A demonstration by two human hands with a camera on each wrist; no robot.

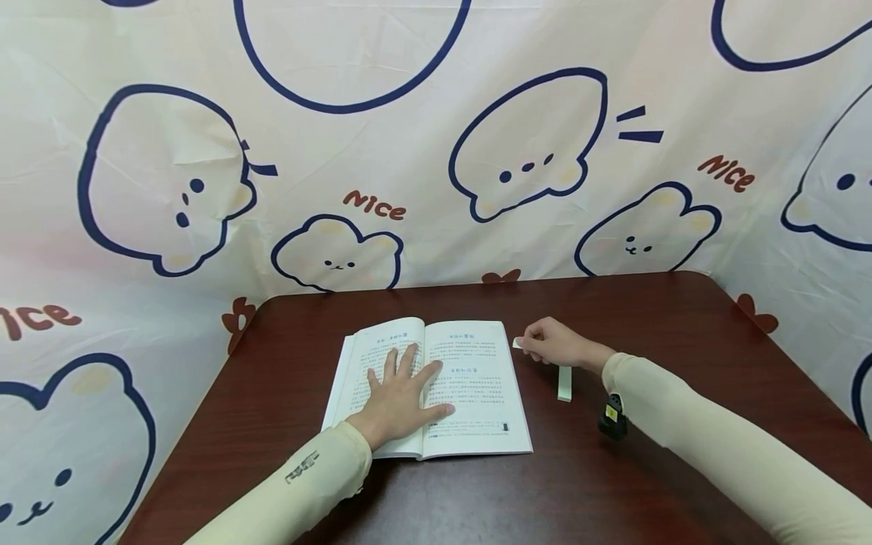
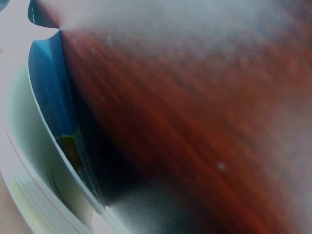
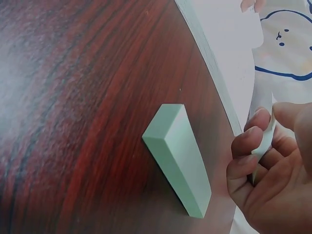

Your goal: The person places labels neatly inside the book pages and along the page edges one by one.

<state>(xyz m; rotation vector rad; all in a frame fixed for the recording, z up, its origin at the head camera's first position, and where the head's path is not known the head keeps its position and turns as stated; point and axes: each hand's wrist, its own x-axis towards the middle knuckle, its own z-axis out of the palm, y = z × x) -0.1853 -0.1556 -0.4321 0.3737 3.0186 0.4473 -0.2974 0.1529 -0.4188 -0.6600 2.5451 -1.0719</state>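
Note:
An open book [image 1: 470, 401] lies on the table, printed text on both pages. My left hand [image 1: 395, 393] rests on it with spread fingers, across the left page and the inner part of the right page. Just off the book's right edge, my right hand [image 1: 555, 342] pinches a small pale slip of paper [image 3: 265, 139] between thumb and fingers. Below that hand a pale green oblong block [image 1: 565, 384], like a pad of narrow sticky notes, lies on the table. In the left wrist view only the book's curved page edges and blue cover [image 2: 51, 87] show.
The dark reddish-brown wooden table [image 1: 463, 499] extends around the book. A pale cloth [image 1: 422, 151] with cartoon bears hangs behind it and at both sides. A small black device [image 1: 613, 418] is strapped at the right wrist.

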